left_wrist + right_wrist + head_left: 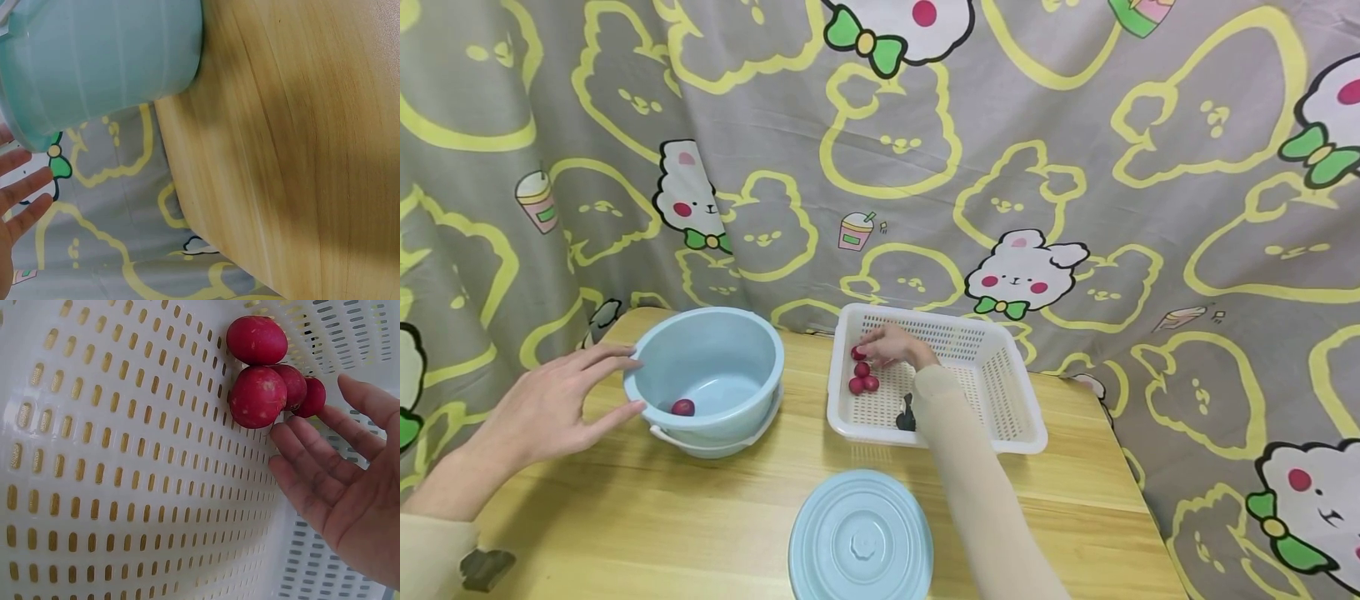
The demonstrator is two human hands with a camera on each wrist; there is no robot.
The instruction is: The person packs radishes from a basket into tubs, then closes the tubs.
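Observation:
Several red radishes [862,369] lie clustered at the left side of a white perforated basket [1000,392]. My right hand [891,343] is inside the basket beside them. In the right wrist view its fingers [306,462] are spread, with the fingertips close to the radishes [257,397]; whether they touch is hard to tell. A single radish [682,407] sits at the bottom of a light blue bucket [718,423]. Spread around the bucket's left rim, my left hand [550,408] holds nothing; its fingertips are at or near the rim.
A round light blue lid [861,537] lies on the wooden table [700,517] in front of the basket. The bucket's white handle [760,433] hangs down at its front. A patterned grey curtain [895,225] hangs behind and beside the table.

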